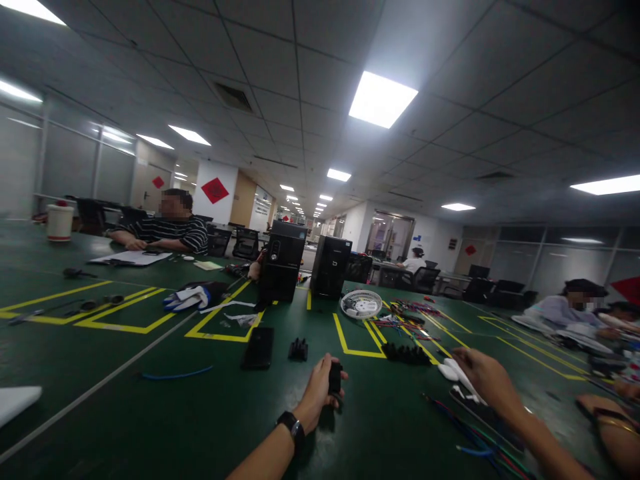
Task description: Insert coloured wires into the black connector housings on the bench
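Observation:
My left hand (320, 387), a dark watch on its wrist, is closed around a small black block-shaped part (335, 378) just above the green table. Its fingers wrap the part, whose exact kind I cannot make out. On the right, my right hand (480, 373) reaches over the table with fingertips drawn together; whatever is between them is too small or hidden to name. White earphones (457, 390) and a white case-like item (449, 371) are just below it. A black part with upright prongs (299, 349) stands beyond my left hand, near a dark phone (259, 348).
A row of black parts (406, 354), a white round basket (361, 304) and bundled wires (415, 313) are ahead right. Two black computer towers (283, 260) stand at the back. Gloves (193, 298) and a blue wire (177, 375) lie left. Other people sit around the table.

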{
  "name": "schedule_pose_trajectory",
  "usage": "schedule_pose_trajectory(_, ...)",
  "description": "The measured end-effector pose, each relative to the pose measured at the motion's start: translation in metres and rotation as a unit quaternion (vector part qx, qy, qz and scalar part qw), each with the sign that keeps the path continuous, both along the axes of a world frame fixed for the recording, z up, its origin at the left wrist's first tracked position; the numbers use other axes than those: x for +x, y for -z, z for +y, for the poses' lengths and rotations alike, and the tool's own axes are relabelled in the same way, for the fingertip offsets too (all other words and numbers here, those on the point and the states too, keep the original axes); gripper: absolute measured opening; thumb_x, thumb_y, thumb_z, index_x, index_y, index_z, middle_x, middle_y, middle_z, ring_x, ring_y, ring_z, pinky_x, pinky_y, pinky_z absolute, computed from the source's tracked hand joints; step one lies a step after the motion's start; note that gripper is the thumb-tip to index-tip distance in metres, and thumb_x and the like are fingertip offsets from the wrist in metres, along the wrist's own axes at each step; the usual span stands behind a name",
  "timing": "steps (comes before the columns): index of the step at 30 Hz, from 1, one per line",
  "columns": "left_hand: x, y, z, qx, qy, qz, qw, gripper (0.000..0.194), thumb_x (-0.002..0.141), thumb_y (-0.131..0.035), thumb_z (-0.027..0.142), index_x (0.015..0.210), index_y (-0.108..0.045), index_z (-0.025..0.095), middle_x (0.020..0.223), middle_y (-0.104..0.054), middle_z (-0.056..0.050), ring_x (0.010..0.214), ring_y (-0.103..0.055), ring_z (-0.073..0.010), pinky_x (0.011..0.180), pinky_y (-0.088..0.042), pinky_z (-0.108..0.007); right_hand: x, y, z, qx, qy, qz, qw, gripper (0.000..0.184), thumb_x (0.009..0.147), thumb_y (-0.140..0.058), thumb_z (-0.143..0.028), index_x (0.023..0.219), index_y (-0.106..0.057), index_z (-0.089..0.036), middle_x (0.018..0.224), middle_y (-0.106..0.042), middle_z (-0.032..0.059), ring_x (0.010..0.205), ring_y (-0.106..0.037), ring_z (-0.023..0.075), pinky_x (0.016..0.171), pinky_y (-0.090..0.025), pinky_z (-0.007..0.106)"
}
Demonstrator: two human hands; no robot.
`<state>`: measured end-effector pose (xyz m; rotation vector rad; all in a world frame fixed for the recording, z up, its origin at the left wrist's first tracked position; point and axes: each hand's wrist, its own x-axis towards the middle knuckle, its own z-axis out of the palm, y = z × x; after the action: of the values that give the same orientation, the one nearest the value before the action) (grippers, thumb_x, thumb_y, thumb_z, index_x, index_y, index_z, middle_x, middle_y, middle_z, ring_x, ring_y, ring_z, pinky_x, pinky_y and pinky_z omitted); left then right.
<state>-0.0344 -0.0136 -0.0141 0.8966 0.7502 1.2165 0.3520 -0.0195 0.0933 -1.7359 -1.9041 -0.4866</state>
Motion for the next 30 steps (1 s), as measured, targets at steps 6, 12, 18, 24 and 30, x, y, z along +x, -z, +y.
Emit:
schedule_pose_trajectory(6, -0.007, -0.001, 0.012, -0.016, -0.024, -0.065, 0.997, 0.048, 0.087, -0.037, 0.059, 0.11, -0.042, 0.018, 0.086, -0.066, -0.01, 0.05, -0.059, -0.0144, 0.036, -0.034, -0.02, -0.135, -0.044, 0.02, 0.097, -0.105, 0.009, 0.99, 0.033, 0.087, -0.046, -0.041, 0.091, -0.07, -0.019, 0.089, -0.072, 0.0083, 0.081, -0.066, 0.0223, 0.074, -0.047, 0.031)
schedule_pose_trajectory(12, -0.028, -0.01, 0.029, -0.025, -0.141, -0.175, 0.974, 0.036, 0.089, -0.041, 0.052, 0.104, -0.044, 0.019, 0.081, -0.067, -0.009, 0.052, -0.06, -0.0144, 0.046, -0.043, -0.024, -0.269, 0.037, 0.018, -0.003, -0.241, 0.077, 0.967, 0.023, 0.087, -0.05, -0.03, 0.089, -0.07, -0.019, 0.088, -0.071, 0.0059, 0.082, -0.065, 0.0203, 0.075, -0.047, 0.029)
schedule_pose_trajectory(18, -0.033, -0.006, 0.037, -0.004, -0.172, -0.19, 0.967, 0.033, 0.089, -0.043, 0.051, 0.099, -0.043, 0.019, 0.083, -0.068, -0.009, 0.063, -0.064, -0.0155, 0.057, -0.048, -0.027, -0.297, 0.08, 0.015, -0.012, -0.283, 0.171, 0.944, 0.02, 0.086, -0.051, -0.027, 0.09, -0.07, -0.021, 0.089, -0.071, 0.0053, 0.083, -0.065, 0.0204, 0.076, -0.047, 0.03)
schedule_pose_trajectory(24, -0.03, -0.007, 0.036, 0.01, -0.166, -0.186, 0.968, 0.029, 0.091, -0.04, 0.047, 0.101, -0.043, 0.02, 0.09, -0.069, -0.011, 0.063, -0.065, -0.0151, 0.061, -0.051, -0.03, -0.295, 0.079, 0.009, -0.046, -0.296, 0.182, 0.937, 0.022, 0.089, -0.049, -0.027, 0.093, -0.069, -0.021, 0.092, -0.072, 0.0051, 0.086, -0.066, 0.0206, 0.08, -0.047, 0.029)
schedule_pose_trajectory(30, -0.03, -0.006, 0.033, 0.034, -0.144, -0.182, 0.972, 0.03, 0.091, -0.044, 0.045, 0.104, -0.042, 0.019, 0.104, -0.066, -0.016, 0.076, -0.068, -0.0179, 0.068, -0.053, -0.032, -0.297, 0.083, 0.008, -0.052, -0.278, 0.178, 0.942, 0.024, 0.091, -0.045, -0.029, 0.095, -0.068, -0.023, 0.096, -0.072, 0.0048, 0.089, -0.067, 0.0202, 0.081, -0.045, 0.027)
